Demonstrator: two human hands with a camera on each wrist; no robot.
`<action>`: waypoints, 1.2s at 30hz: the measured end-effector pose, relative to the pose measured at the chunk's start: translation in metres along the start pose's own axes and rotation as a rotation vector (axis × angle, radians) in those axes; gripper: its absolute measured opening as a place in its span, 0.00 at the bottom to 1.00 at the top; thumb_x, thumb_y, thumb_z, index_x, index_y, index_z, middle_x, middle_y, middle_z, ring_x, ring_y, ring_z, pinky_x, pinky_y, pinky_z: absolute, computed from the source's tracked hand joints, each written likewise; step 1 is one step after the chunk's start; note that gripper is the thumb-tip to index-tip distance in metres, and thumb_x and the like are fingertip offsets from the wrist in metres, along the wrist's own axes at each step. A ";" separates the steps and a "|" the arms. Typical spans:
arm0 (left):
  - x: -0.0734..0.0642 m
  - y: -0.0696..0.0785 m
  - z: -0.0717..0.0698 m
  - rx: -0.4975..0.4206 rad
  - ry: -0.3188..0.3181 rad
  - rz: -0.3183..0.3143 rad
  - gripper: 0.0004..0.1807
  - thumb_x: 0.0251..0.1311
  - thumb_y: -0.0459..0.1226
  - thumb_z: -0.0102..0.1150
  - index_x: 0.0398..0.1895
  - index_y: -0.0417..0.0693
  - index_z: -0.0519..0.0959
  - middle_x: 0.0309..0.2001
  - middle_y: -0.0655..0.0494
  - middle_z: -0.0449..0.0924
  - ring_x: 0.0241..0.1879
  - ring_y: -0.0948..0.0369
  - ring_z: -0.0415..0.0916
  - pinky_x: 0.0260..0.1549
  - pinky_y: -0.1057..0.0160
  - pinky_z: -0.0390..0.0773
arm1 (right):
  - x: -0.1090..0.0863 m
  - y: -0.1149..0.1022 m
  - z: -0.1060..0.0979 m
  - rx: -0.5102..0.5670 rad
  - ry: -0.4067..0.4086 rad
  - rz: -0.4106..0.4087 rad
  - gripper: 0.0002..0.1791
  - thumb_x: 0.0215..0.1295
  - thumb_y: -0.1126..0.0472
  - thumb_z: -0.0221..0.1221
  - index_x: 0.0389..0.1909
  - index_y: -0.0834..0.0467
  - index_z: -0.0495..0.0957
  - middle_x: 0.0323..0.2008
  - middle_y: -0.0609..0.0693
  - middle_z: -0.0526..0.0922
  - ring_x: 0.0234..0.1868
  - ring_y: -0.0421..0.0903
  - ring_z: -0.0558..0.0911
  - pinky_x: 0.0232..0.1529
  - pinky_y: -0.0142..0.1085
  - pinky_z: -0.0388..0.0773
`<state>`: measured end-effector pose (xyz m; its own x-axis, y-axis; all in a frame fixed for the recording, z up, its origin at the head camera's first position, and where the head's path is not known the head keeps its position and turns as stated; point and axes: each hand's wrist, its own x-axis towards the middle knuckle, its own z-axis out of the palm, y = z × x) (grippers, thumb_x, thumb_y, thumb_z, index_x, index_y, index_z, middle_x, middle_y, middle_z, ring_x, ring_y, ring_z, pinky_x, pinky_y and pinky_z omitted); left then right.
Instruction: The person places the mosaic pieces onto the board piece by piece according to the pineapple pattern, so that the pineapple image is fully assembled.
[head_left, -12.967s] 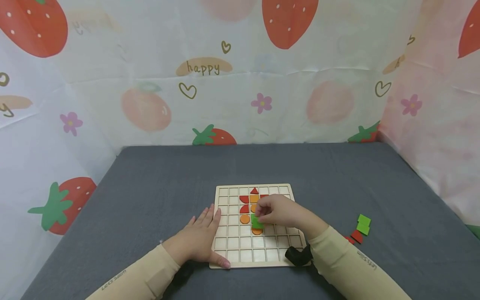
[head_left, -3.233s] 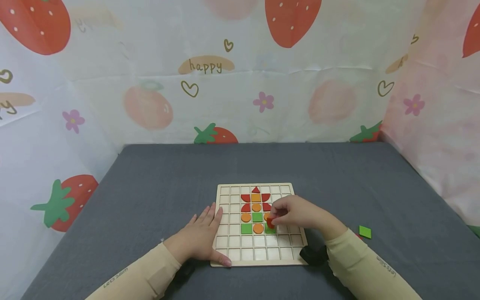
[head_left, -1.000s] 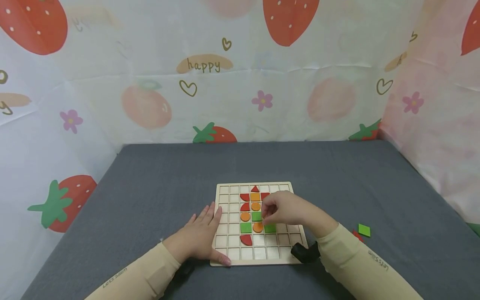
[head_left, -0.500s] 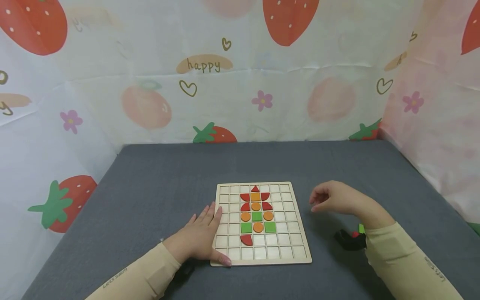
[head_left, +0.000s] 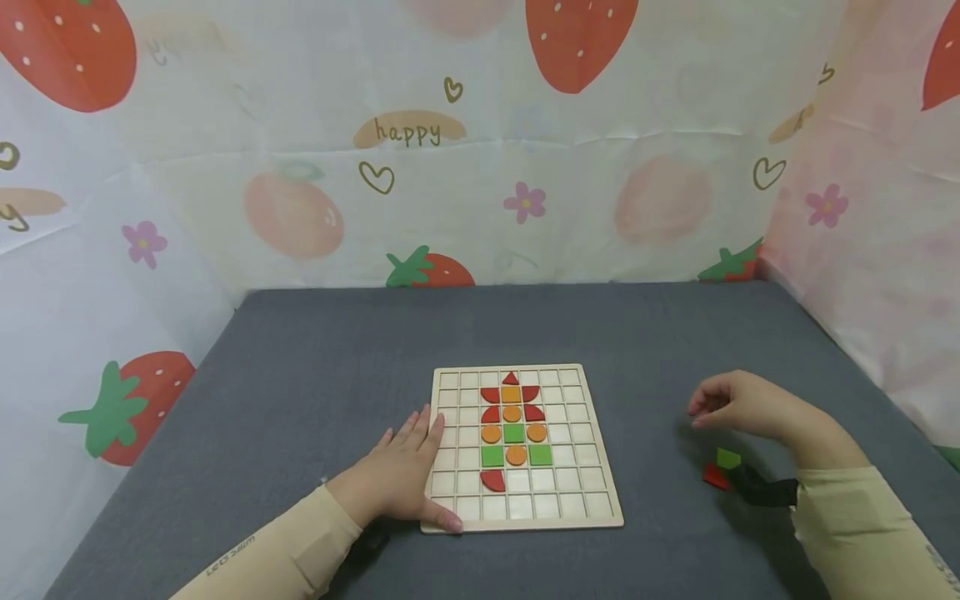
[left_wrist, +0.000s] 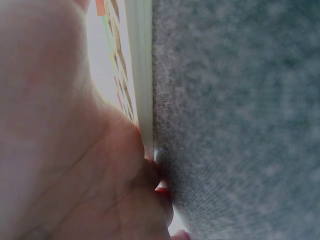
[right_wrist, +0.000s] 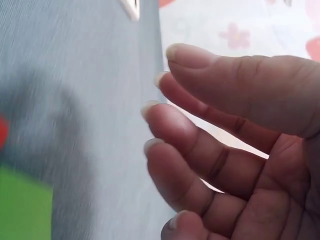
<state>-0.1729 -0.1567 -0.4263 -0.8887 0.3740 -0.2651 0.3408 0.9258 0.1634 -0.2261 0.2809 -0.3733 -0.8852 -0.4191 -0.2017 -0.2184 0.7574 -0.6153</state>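
Note:
A wooden grid board lies on the table, with red, orange and green pieces set in its middle columns. Along its left edge my left hand rests with fingers spread and thumb on the near corner; the left wrist view shows the palm against the board's rim. My right hand hovers over the table to the right of the board. Its fingers are loosely bent with a gap to the thumb, and nothing is between them. Below it lie a green square piece and a red piece.
A dark grey cloth covers the table. A printed curtain with strawberries and hearts stands behind and at both sides. The black wrist strap hangs close to the loose pieces.
My right hand has left the board and moved right, over the loose pieces. More green, orange and red pieces stand in the grid than 13 seconds ago. My left hand has stayed in place.

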 end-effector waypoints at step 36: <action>-0.001 0.000 -0.001 -0.012 -0.006 -0.001 0.76 0.19 0.79 0.52 0.72 0.43 0.41 0.72 0.42 0.35 0.70 0.48 0.36 0.62 0.42 0.47 | -0.018 0.039 0.010 0.090 -0.174 0.011 0.13 0.47 0.64 0.66 0.23 0.63 0.69 0.17 0.44 0.66 0.17 0.36 0.64 0.19 0.31 0.62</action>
<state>-0.1719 -0.1572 -0.4253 -0.8875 0.3730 -0.2707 0.3358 0.9256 0.1745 -0.2146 0.3133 -0.4012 -0.8010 -0.4976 -0.3328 -0.1651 0.7179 -0.6763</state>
